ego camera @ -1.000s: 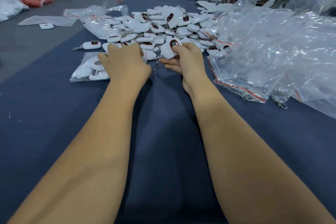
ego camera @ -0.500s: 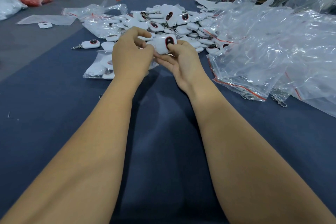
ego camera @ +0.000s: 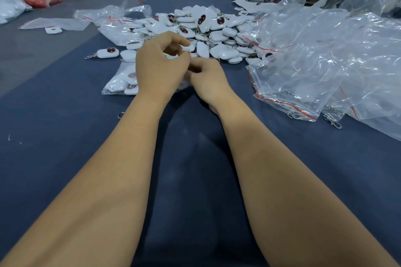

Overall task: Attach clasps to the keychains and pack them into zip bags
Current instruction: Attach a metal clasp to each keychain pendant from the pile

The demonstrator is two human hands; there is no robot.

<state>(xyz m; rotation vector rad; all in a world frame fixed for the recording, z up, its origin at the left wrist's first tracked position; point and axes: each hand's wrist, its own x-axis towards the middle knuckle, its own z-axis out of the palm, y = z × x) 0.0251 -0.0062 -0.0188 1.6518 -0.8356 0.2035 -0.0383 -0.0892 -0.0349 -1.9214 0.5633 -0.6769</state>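
Hands drawn back from keychain pile (ego camera: 208,34) to meet above filled zip bag (ego camera: 123,81). Left hand (ego camera: 159,67), right hand (ego camera: 207,80) curled together; white keychain seen earlier now hidden, grasp unclear. Probably clasp fitting underway.

Both bare forearms reach forward from the bottom corners and converge toward the middle. The left hand (ego camera: 159,67) is seen from its back, wrist straight, fingers (ego camera: 175,39) curled forward with the forefinger arched over and its tip brought close to the thumb, as in a pinch. The right hand (ego camera: 209,81) sits just beside it and slightly lower, touching it at the fingertips, its fingers curled inward toward the left hand. What either hand grips, if anything, is hidden behind the knuckles.
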